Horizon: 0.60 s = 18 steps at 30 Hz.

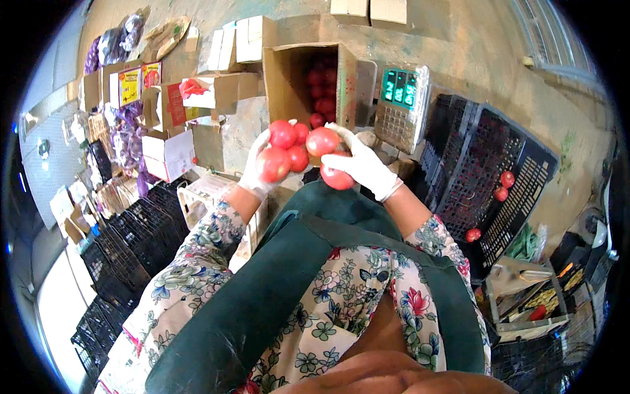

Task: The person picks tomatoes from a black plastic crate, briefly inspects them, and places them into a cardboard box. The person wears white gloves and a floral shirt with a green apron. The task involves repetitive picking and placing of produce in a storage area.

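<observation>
White gloves cover both hands, held up before the dark green apron (344, 204). Several tomatoes (273, 165) rest in my left hand (256, 165), cupped from the outer side. Two more tomatoes (323, 141) are gripped in my right hand (364, 165), one above the other. Just beyond the hands stands an open cardboard box (290, 83), its inside partly in shadow. Red tomatoes (322, 91) lie deep in this box along its right side. Right of the box is a digital scale's display and keypad unit (401, 108), its screen lit.
At the right, a black plastic crate (517, 216) holds a few tomatoes (501, 193). Open cartons (170, 152) and a white plastic crate (204, 194) stand on the left, near stacked black crates (133, 241). Closed cardboard boxes (256, 39) sit farther back. A wooden-framed bin (529, 322) is at lower right.
</observation>
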Motion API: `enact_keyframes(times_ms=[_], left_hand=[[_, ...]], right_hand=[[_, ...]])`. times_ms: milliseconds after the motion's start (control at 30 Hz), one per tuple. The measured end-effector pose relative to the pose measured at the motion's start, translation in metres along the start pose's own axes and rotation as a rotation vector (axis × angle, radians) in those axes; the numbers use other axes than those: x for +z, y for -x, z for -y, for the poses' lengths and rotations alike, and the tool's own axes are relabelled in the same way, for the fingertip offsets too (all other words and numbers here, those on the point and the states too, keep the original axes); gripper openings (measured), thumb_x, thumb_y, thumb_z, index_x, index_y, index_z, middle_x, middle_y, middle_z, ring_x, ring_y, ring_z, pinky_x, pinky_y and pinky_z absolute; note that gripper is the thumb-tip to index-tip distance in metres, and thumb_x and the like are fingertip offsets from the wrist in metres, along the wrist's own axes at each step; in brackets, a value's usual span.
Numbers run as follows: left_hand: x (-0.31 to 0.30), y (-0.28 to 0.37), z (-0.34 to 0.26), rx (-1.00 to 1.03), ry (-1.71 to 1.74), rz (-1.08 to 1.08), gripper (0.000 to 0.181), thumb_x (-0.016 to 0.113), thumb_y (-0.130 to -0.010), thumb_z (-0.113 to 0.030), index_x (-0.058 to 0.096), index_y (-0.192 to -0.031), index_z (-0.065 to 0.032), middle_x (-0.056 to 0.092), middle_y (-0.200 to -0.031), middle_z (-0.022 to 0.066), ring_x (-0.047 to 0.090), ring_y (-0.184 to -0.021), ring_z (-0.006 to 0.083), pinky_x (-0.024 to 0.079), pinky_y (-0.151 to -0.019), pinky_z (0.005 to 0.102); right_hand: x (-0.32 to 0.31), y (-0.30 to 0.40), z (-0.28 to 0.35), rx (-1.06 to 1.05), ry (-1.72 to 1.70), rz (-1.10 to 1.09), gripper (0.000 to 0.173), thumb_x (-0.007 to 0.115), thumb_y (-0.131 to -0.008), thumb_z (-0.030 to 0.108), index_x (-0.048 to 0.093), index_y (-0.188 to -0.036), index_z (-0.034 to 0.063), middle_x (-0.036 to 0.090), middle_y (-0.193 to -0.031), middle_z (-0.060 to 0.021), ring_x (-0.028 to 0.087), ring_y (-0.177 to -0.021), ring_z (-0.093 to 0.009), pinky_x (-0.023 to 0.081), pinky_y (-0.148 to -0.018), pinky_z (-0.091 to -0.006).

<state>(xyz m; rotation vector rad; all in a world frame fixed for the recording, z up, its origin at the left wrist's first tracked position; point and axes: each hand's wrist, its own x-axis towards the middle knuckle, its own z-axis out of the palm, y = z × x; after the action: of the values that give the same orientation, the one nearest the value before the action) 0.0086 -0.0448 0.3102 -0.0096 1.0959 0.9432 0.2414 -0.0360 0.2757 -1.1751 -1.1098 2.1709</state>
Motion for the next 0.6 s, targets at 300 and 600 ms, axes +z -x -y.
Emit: enact_keyframes(times_ms=[300, 600], left_hand=[[-0.019, 0.004, 0.046, -0.264, 0.115, 0.025, 0.05, 0.048, -0.099, -0.036, 0.042, -0.14, -0.0077, 0.048, -0.141, 0.0128, 0.053, -0.123, 0.0293, 0.042, -0.104, 0.0484], [-0.066, 0.072, 0.023, -0.325, 0.0, 0.262, 0.069, 0.068, -0.087, -0.043, 0.041, -0.141, -0.008, 0.059, -0.125, 0.0132, 0.065, -0.101, 0.0231, 0.056, -0.078, 0.0334]], right_hand=[[0.017, 0.002, -0.002, -0.006, 0.022, -0.039, 0.069, 0.072, -0.082, 0.016, 0.042, -0.143, -0.0003, 0.062, -0.116, -0.0132, 0.06, -0.107, -0.021, 0.045, -0.1, -0.0342], [0.034, 0.018, 0.036, -0.098, 0.375, 0.201, 0.054, 0.066, -0.084, 0.01, 0.051, -0.135, 0.0011, 0.052, -0.137, -0.0183, 0.052, -0.126, -0.029, 0.045, -0.102, -0.0373]])
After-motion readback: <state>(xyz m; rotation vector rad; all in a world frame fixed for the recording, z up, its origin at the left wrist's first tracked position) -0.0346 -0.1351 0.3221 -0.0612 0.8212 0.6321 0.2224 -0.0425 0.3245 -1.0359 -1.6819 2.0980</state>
